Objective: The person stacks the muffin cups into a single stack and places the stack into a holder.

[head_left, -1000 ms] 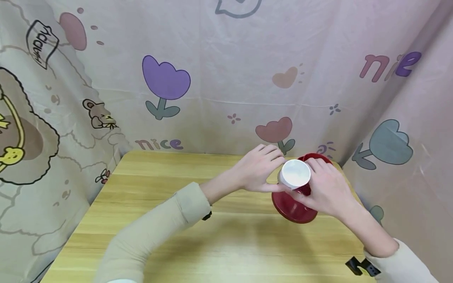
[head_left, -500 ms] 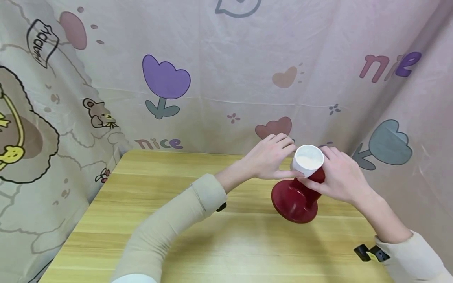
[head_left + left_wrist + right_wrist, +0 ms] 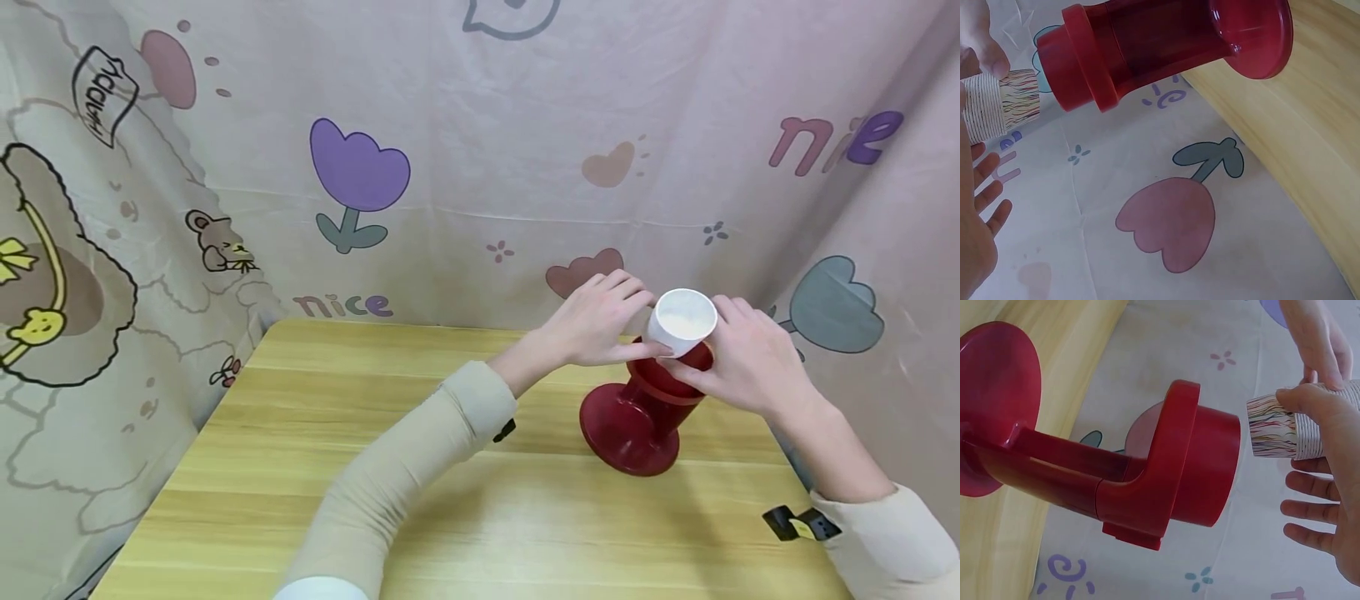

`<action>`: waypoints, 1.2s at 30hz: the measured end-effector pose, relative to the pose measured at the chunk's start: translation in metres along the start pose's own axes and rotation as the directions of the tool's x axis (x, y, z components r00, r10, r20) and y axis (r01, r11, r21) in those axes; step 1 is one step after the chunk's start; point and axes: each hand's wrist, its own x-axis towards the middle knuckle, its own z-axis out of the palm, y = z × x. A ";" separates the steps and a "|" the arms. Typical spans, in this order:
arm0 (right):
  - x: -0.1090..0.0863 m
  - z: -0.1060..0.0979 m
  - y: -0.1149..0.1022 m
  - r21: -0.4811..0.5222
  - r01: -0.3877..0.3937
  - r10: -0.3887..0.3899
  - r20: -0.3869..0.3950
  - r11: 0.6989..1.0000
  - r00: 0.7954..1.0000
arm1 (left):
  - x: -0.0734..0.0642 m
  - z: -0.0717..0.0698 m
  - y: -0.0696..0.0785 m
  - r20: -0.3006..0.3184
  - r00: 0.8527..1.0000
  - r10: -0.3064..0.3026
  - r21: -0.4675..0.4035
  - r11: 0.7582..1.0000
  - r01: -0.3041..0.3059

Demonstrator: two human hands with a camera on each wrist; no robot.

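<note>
A stack of white paper cups (image 3: 684, 325) stands between my two hands, its open mouth facing up. My left hand (image 3: 603, 321) grips the stack from the left, and my right hand (image 3: 757, 358) holds it from the right with thumb and index finger. In the right wrist view, coloured wavy lines mark the end cup (image 3: 1272, 425), while the other right-hand fingers (image 3: 1313, 484) spread free. Just below the stack stands a red cup holder (image 3: 630, 433) with a round base, side posts and a ring-shaped top (image 3: 1207, 465). A gap separates cups and ring in both wrist views.
The holder stands on a wooden table (image 3: 360, 467), towards its back right corner. A printed curtain (image 3: 465, 150) hangs behind the table and along both sides, close to the hands.
Both hands have carried the stack of paper cups right and upward in the head view. The holder's ring, covered half a second ago, now shows beneath the cups. The holder stays put.
</note>
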 end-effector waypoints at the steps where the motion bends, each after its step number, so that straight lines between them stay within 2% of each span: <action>1: 0.000 0.000 0.001 -0.002 -0.001 0.001 0.002 1.000 1.000 | 0.001 0.002 0.000 0.003 1.000 -0.004 -0.002 1.000 0.004; 18: -0.005 0.005 0.017 -0.018 -0.057 0.058 0.043 0.998 0.997 | 0.015 0.024 0.009 0.032 0.999 -0.036 0.058 0.998 0.034; 28: -0.011 0.017 0.024 -0.030 -0.064 0.065 0.067 0.998 0.996 | 0.013 0.042 0.010 0.041 0.997 -0.072 -0.021 0.997 0.072; 36: -0.011 0.020 0.027 0.003 -0.090 0.089 0.100 0.996 0.991 | 0.014 0.049 0.010 0.048 0.997 -0.067 -0.026 0.997 0.068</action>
